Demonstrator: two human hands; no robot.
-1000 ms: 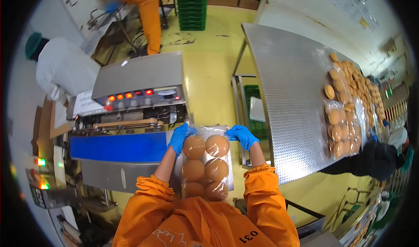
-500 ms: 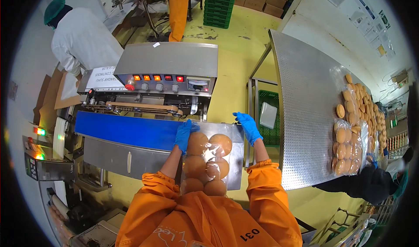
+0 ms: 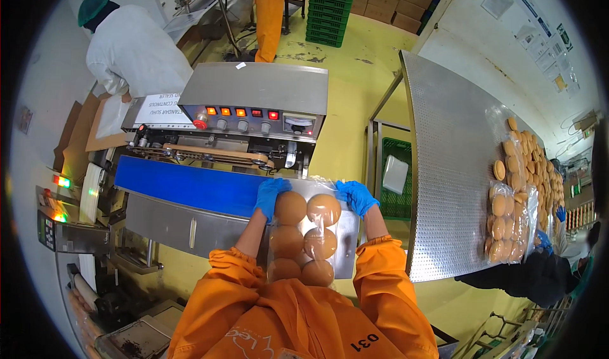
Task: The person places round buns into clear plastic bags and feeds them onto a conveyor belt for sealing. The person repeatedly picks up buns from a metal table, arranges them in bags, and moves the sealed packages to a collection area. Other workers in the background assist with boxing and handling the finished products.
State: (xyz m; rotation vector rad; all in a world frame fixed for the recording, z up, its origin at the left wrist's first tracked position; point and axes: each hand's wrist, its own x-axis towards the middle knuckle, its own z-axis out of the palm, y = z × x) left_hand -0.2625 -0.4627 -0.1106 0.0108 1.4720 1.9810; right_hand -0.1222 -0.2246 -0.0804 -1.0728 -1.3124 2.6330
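A clear plastic bag of round brown buns [image 3: 303, 240] lies in front of me on the steel end [image 3: 346, 232] of the machine's bed. Several buns sit in it in two columns. My left hand [image 3: 271, 198] is closed at the bag's far left corner, beside the top left bun. At the far right corner my right hand [image 3: 359, 198] has its fingers closed on the film. Between both hands the loose, crinkled end of the bag stretches toward the sealing machine [image 3: 254, 99]. The fingertips are partly hidden by the film and gloves.
A blue conveyor belt [image 3: 184, 184] runs left from the steel end. To the right stands a perforated steel table [image 3: 453, 169] with many buns [image 3: 533, 162] and bagged buns [image 3: 501, 222]. Below its edge is a green crate [image 3: 396, 153]. A person in white [image 3: 136, 48] works at far left.
My right hand has gone from spread fingers to closed on the bag's far right corner. My left hand stays at the left corner, and the view has shifted slightly.
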